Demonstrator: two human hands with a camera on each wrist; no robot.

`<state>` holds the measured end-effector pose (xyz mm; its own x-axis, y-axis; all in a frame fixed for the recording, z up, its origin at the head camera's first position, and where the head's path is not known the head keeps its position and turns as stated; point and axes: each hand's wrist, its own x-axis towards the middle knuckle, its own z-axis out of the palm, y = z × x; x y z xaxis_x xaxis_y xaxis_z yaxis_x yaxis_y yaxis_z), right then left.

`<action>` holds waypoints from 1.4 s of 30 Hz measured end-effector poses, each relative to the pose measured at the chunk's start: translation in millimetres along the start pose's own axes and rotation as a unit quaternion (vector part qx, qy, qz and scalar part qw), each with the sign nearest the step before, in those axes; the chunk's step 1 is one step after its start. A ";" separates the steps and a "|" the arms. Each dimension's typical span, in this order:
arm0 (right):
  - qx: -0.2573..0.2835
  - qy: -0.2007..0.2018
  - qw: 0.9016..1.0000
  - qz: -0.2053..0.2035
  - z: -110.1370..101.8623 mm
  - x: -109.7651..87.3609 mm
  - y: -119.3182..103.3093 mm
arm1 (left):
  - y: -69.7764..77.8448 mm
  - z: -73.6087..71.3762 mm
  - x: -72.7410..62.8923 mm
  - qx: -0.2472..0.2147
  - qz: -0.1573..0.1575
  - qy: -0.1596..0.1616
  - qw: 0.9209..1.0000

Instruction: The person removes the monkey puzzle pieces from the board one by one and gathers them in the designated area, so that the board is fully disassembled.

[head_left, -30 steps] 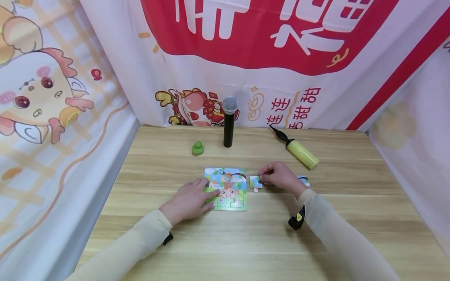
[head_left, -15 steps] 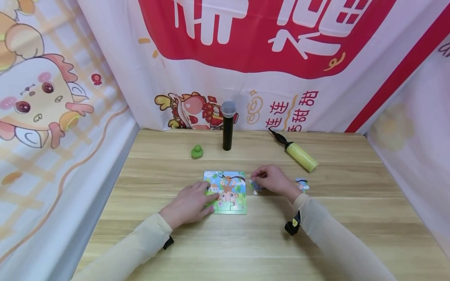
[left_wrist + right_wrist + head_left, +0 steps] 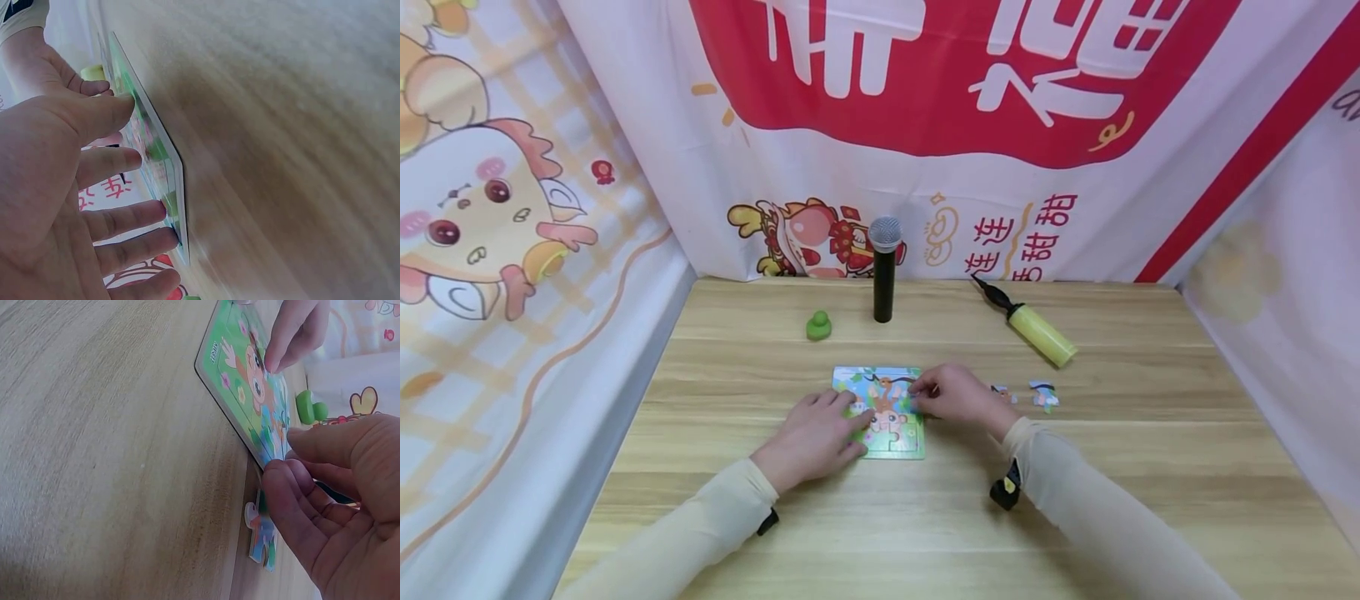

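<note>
A square jigsaw puzzle board [image 3: 891, 442] with a monkey picture lies on the table. My left hand [image 3: 811, 437] rests on its left side, fingers fairly straight and touching the picture, as the left wrist view shows too. Over the board's right edge, my right hand [image 3: 958, 396] pinches a blue-green puzzle piece [image 3: 270, 432] between thumb and fingers; the fingers hide part of it. Two loose puzzle pieces lie right of that hand: one [image 3: 1002, 394] partly covered by it, another [image 3: 1043, 395] farther right.
Behind the board stand a green duck-like figure [image 3: 818, 326] and an upright black microphone [image 3: 884, 271]. A yellow hand pump [image 3: 1041, 335] with a black nozzle lies at the back right. Printed cloth [image 3: 865, 175] hangs along the table's back and sides.
My right hand has carried the puzzle piece left, from beside the board onto its right edge. A loose piece behind that hand has come into sight. The left hand stays on the board.
</note>
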<state>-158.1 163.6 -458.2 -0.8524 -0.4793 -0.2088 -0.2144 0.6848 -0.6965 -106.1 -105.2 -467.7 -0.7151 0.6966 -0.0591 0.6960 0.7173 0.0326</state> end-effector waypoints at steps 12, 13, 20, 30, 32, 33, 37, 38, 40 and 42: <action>-0.041 -0.002 0.999 -0.024 5.8 -0.2 2.9 | 6.8 6.2 0.5 0.001 -0.023 0.015 1.000; -0.042 -0.001 0.999 -0.024 6.3 0.0 2.7 | 7.6 6.3 0.7 0.007 -0.027 0.015 1.000; -0.039 0.004 0.999 -0.001 8.3 0.8 1.3 | 16.0 8.0 5.2 0.024 -0.056 0.028 0.998; -0.042 0.015 0.999 -0.008 8.5 2.3 2.7 | 22.4 9.5 11.4 0.034 -0.083 0.041 0.995; -0.040 0.018 0.999 -0.008 8.7 2.4 3.1 | 22.3 10.3 12.2 0.035 -0.083 0.042 0.995; -0.036 0.020 0.999 -0.007 8.8 2.4 3.3 | 22.2 11.0 12.6 0.036 -0.082 0.043 0.995; -0.018 0.028 0.999 -0.002 8.5 2.4 2.2 | 21.8 11.0 13.3 0.039 -0.080 0.044 0.995; -0.012 0.029 0.999 -0.001 8.3 2.2 1.7 | 21.6 10.9 13.4 0.038 -0.080 0.045 0.995; -0.001 0.030 1.000 -0.001 8.1 1.8 0.4 | 20.7 10.5 13.7 0.036 -0.079 0.042 0.995; 0.013 0.031 0.999 -0.004 8.3 1.5 0.2 | 18.6 10.3 14.4 0.031 -0.082 0.037 0.996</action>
<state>-155.4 158.5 -464.3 -0.8787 -0.4492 -0.1619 -0.2088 0.6664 -0.7157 -102.8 -82.0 -478.2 -0.8202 0.5719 0.0144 0.5713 0.8201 -0.0325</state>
